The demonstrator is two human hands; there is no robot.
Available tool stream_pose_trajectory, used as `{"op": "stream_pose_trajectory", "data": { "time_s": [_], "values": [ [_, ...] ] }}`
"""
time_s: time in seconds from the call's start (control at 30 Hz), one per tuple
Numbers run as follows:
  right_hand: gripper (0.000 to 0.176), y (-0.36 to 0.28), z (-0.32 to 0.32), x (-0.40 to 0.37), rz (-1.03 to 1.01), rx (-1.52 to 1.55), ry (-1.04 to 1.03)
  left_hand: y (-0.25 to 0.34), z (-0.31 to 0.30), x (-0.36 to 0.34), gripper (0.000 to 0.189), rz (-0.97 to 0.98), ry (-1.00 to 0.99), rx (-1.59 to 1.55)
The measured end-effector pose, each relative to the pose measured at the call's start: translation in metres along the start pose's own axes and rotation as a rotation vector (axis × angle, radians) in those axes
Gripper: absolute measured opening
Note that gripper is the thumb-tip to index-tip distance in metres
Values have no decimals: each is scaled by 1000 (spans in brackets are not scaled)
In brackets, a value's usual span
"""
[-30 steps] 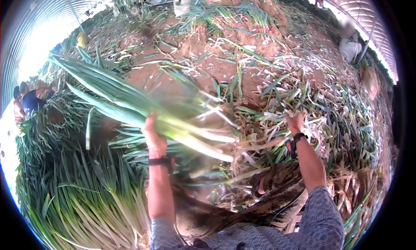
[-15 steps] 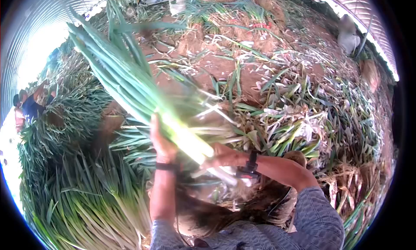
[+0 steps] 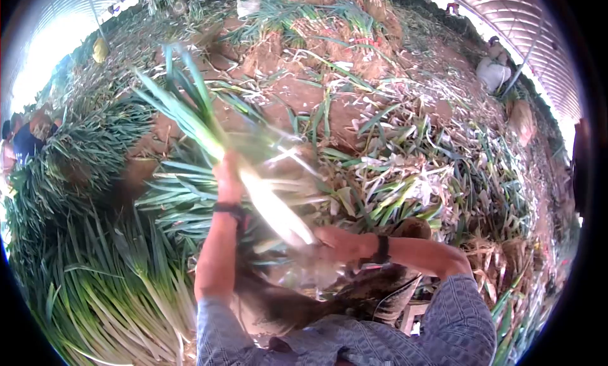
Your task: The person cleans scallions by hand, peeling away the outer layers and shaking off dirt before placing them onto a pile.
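Observation:
A bundle of long green onions [image 3: 269,204] slants across the middle, green leaves at the upper left and white stalks at the lower right. My left hand [image 3: 229,174] is wrapped round the bundle where the green turns white. At the root end is my right hand [image 3: 339,243], its fingers closed against the white ends; motion blur hides what exactly they pinch. Below the hands the ground is smeared and partly hidden by the arms.
Upright green onions [image 3: 136,283] stand at the lower left. Trimmed leaves [image 3: 405,182] litter the right. Tied bundles [image 3: 329,20] lie at the back. People are at the far left [image 3: 31,134] and upper right [image 3: 494,68].
The bundle looks thinner and its leafy end sits lower and further right. My left hand has moved slightly up and left. The whole view has shifted a little.

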State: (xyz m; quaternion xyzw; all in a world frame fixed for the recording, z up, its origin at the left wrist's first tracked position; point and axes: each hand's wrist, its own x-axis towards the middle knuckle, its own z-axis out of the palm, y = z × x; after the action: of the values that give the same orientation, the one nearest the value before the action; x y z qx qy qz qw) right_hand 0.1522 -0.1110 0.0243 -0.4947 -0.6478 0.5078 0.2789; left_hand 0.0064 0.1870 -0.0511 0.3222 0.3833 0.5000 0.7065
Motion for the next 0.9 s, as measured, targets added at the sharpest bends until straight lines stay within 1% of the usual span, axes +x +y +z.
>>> {"op": "stream_pose_trajectory", "data": {
  "time_s": [0.03, 0.07, 0.1, 0.13, 0.2, 0.27, 0.33, 0.4, 0.43, 0.5, 0.53, 0.6, 0.63, 0.67, 0.7, 0.73, 0.77, 0.8, 0.83, 0.9],
  "values": [
    [62, -9, 0, -6, 56, 96, -24, -5, -8, 8, 39, -28, -31, -7],
    [61, -22, 1, -16, 45, 19, -82, -27, -22, 28, 38, -15, -61, -66],
    [59, -36, 1, -30, 33, -61, -135, -58, -41, 46, 37, 311, -119, 195],
    [58, -43, 0, -40, 25, -149, -183, -69, -49, 57, 36, 359, -146, 259],
    [45, -46, 3, -65, -181, -205, -43, -73, -56, 68, 35, 237, -143, 190],
    [39, -71, -25, -97, -7, -360, -94, -72, -59, 74, 37, 187, -65, 136],
    [36, -95, -38, -126, 89, -467, -124, -69, -62, 75, 42, 168, 34, 89],
    [33, -112, -61, -163, 205, -489, -89, -39, -56, 65, 44, 4, 197, -89],
    [35, -110, -86, -181, 299, -493, 149, -44, -67, 74, 45, 57, 176, -22],
    [42, -83, -126, -215, 387, -895, 599, -58, -89, 96, 48, 167, 145, 109],
    [48, -78, -137, -212, 359, -1304, 800, -35, -70, 76, 48, -44, 240, -19],
    [56, -85, -126, -194, 401, -1136, 800, -35, -59, 70, 45, 62, 315, -34],
    [52, -94, -109, -172, 22, -951, 726, -22, -44, 39, 30, 161, 322, 92],
    [44, -75, -92, -155, 190, -832, 732, -8, -27, 7, 36, 259, 340, 218],
    [38, -65, -78, -130, 5, -730, 611, -7, -22, 10, 36, 170, 361, 64],
    [31, -69, -62, -102, -118, -966, 554, -8, -18, 12, 36, 77, 382, -95],
    [29, -55, -52, -77, -154, -976, 517, -9, -13, 8, 35, 58, 379, -115],
    [28, -53, -39, -56, -116, -890, 502, -8, -8, 4, 34, 44, 380, -134],
    [27, -36, -38, -39, 109, -949, 285, -5, -10, 1, 33, 32, 385, -151],
    [31, -16, -25, -16, 135, -806, 324, -23, -23, 14, 33, 228, 368, -21]
  ]
}}
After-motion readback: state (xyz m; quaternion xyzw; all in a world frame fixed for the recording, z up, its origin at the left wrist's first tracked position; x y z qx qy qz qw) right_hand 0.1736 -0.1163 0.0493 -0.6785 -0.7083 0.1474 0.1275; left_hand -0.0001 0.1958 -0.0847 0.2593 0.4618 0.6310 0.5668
